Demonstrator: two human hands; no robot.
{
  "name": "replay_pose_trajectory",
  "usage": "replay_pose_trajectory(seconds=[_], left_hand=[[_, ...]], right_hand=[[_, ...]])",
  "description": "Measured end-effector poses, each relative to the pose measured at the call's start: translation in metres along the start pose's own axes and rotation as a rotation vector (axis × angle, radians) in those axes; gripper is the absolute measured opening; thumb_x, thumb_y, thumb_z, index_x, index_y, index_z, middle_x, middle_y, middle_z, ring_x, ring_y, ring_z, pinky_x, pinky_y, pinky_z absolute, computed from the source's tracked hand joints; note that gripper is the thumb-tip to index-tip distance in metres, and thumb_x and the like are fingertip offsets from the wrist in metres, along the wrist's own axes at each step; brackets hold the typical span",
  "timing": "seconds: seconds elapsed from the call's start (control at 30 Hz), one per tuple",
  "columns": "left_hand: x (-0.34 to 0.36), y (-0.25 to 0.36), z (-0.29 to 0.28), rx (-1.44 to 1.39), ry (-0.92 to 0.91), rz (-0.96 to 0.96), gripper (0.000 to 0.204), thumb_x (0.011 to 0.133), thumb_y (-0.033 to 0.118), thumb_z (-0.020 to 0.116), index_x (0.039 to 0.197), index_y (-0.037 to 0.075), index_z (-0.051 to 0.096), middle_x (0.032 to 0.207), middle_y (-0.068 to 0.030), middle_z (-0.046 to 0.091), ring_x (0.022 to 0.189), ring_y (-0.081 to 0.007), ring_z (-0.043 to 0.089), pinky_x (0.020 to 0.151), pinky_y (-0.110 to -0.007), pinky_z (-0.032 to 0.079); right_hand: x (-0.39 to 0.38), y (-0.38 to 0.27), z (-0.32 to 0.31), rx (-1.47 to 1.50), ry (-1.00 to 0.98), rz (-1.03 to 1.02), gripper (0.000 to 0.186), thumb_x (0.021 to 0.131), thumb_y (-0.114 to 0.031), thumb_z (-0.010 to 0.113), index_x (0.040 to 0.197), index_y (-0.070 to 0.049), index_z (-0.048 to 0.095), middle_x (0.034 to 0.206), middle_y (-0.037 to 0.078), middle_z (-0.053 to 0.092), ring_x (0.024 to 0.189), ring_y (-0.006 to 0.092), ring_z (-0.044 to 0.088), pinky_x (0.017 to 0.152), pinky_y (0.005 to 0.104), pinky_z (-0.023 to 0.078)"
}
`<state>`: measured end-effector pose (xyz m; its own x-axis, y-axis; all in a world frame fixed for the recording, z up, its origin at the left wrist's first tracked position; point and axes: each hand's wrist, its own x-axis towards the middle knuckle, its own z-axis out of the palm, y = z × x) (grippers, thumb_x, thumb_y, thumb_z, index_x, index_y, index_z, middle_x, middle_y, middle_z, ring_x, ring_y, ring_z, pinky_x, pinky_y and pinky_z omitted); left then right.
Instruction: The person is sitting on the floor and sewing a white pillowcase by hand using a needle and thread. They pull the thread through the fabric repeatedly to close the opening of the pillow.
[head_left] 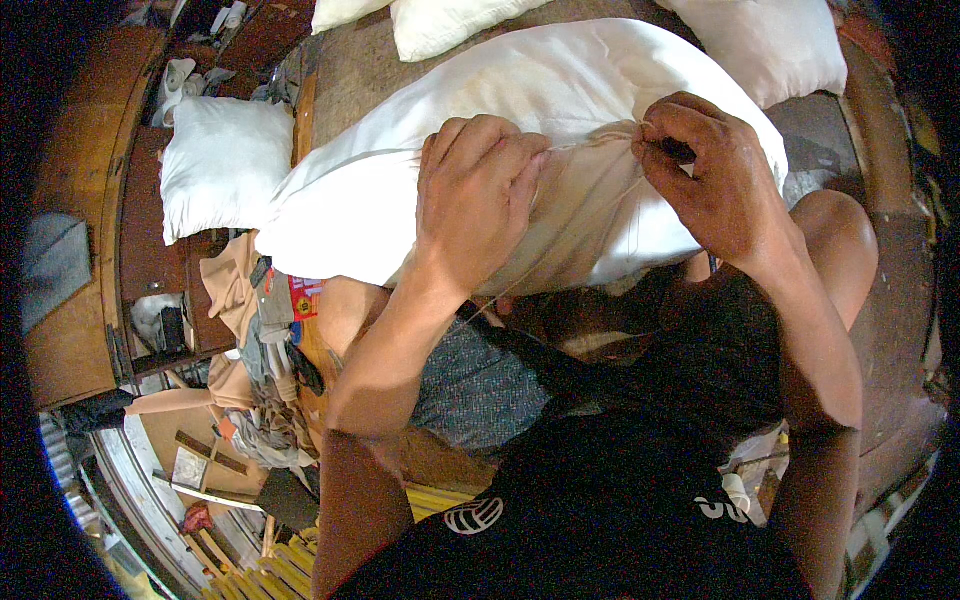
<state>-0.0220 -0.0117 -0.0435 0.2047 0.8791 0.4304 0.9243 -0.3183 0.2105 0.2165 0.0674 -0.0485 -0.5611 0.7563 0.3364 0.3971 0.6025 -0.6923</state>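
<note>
A large white pillow (345, 190) lies across my lap, its cloth creased and pulled into a ridge along the seam between my hands. My left hand (473, 195) is closed on the pillow's cloth, thumb and fingers pinching the seam's edge. On the seam's right part, my right hand (715, 175) is closed in a pinch, fingertips touching puckered cloth. Whatever sits between those fingertips is too small to make out. A thin thread (548, 258) runs slack from the seam down over the pillow's near side toward my lap.
A small white pillow (228, 165) is at the left, with more white pillows (770, 50) beyond the large one. Loose cloth scraps (270, 320) hang at the left by a wooden cabinet (75, 170). Yellow slats (280, 570) show at lower left.
</note>
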Motion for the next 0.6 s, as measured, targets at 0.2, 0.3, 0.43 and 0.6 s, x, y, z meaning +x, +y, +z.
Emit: replay_pose_trajectory(seconds=[0.2, 0.3, 0.43, 0.6], left_hand=[[0.002, 0.000, -0.001, -0.083, 0.055, -0.066, 0.009, 0.089, 0.011, 0.072, 0.097, 0.008, 0.075, 0.099, -0.0108, 0.071, 0.098, -0.0319, 0.065, 0.088, -0.041, 0.050], [0.003, 0.001, -0.003, -0.088, 0.058, -0.079, 0.010, 0.088, 0.008, 0.071, 0.097, 0.007, 0.075, 0.101, -0.0115, 0.071, 0.098, -0.0324, 0.065, 0.089, -0.041, 0.051], [0.000, -0.002, -0.003, -0.090, 0.080, -0.055, 0.011, 0.086, 0.008, 0.070, 0.096, 0.008, 0.074, 0.101, -0.0095, 0.070, 0.097, -0.0326, 0.064, 0.089, -0.042, 0.050], [0.001, 0.003, -0.010, -0.060, 0.038, -0.092, 0.015, 0.085, 0.002, 0.069, 0.098, 0.005, 0.074, 0.105, -0.0130, 0.072, 0.102, -0.0336, 0.066, 0.091, -0.041, 0.052]], right_hand=[[0.000, -0.004, -0.001, -0.023, 0.022, 0.004, 0.014, 0.089, -0.009, 0.069, 0.095, 0.003, 0.069, 0.093, 0.022, 0.068, 0.087, 0.0419, 0.067, 0.079, 0.0451, 0.054], [-0.001, 0.004, 0.004, 0.236, 0.110, 0.030, 0.017, 0.094, -0.015, 0.070, 0.095, 0.003, 0.070, 0.092, 0.015, 0.071, 0.081, 0.0295, 0.069, 0.074, 0.0393, 0.056], [0.008, -0.003, -0.003, 0.866, 0.059, 0.301, 0.019, 0.102, -0.020, 0.067, 0.109, -0.003, 0.071, 0.091, 0.005, 0.070, 0.080, 0.0120, 0.066, 0.071, 0.0273, 0.057], [0.009, -0.008, 0.013, 1.081, 0.171, 0.297, 0.022, 0.103, -0.021, 0.064, 0.114, -0.003, 0.070, 0.100, 0.007, 0.073, 0.088, 0.0140, 0.070, 0.076, 0.0302, 0.058]])
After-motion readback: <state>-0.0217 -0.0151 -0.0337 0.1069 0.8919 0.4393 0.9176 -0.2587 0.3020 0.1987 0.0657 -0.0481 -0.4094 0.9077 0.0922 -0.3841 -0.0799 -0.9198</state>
